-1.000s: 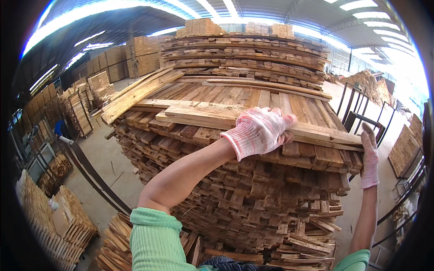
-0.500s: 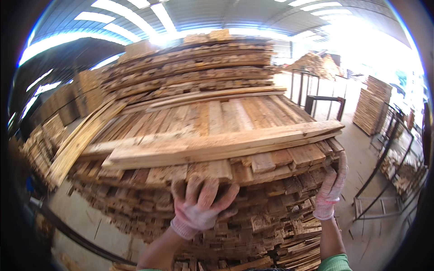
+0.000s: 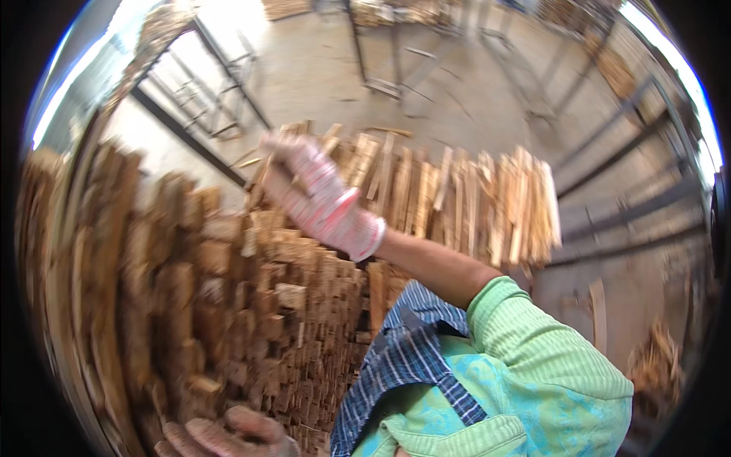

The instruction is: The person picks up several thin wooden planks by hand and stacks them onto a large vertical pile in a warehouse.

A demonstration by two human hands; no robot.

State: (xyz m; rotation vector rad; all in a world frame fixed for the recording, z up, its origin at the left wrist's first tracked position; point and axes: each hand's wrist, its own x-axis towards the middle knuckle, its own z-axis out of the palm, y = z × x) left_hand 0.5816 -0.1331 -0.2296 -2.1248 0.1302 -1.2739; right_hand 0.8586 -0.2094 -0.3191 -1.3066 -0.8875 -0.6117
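My right hand [image 3: 324,198], in a white and pink knit glove, is held out over the side of a large wood stack [image 3: 255,320]. Its fingers look stretched and apart, a little smeared by motion, with nothing seen in them. Low at the picture's lower edge, my left hand [image 3: 228,436], also gloved, lies by the stack's side with its fingers spread; its wrist is cut off by the edge. Beyond my right forearm runs a row of loose wooden slats [image 3: 457,202] standing side by side.
Dark metal frames [image 3: 190,137] stand at the far left, and more metal rails [image 3: 624,190] at the right. Concrete floor [image 3: 320,68] stretches behind the slats. My blue plaid apron [image 3: 403,350] is close to the stack. Wood scraps [image 3: 659,362] lie at the right.
The view has swung right and down, away from the stack's top. Both hands have left the front edge of the boards; my right hand is now raised beside the stack.
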